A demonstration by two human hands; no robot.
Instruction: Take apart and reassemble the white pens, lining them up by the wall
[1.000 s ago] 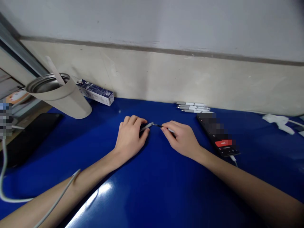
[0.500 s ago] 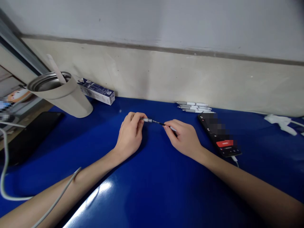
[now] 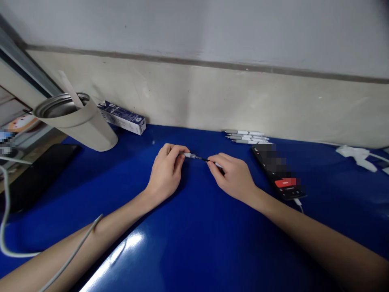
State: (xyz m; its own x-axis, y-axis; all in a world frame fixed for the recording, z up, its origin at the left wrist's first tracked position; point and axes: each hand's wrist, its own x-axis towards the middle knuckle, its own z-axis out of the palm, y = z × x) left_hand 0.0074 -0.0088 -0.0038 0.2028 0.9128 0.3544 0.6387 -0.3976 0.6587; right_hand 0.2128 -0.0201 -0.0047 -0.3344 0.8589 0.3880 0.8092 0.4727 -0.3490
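My left hand [image 3: 165, 172] is closed, its thumb and fingertips pinching a white pen barrel [image 3: 189, 155] with a clear end pointing right. Out of that end runs a thin dark pen refill [image 3: 200, 158], bridging the gap to my right hand [image 3: 232, 175]. The right thumb and forefinger pinch the refill's other side. A small white and black part shows by the right fingers; I cannot tell whether it belongs to the refill. Both hands rest low over the blue tabletop [image 3: 188, 243].
Several white pens [image 3: 247, 137] lie by the wall. A phone [image 3: 276, 172] with a cable is right of my right hand. At left stand a beige tumbler [image 3: 88, 127], a blue-white box [image 3: 123, 117] and a black flat object [image 3: 45, 170]. A cable [image 3: 73, 257] crosses my left forearm.
The hands hold nearly the same pose and grip. The whole view has shifted very slightly; the barrel's tip tilts a little lower.
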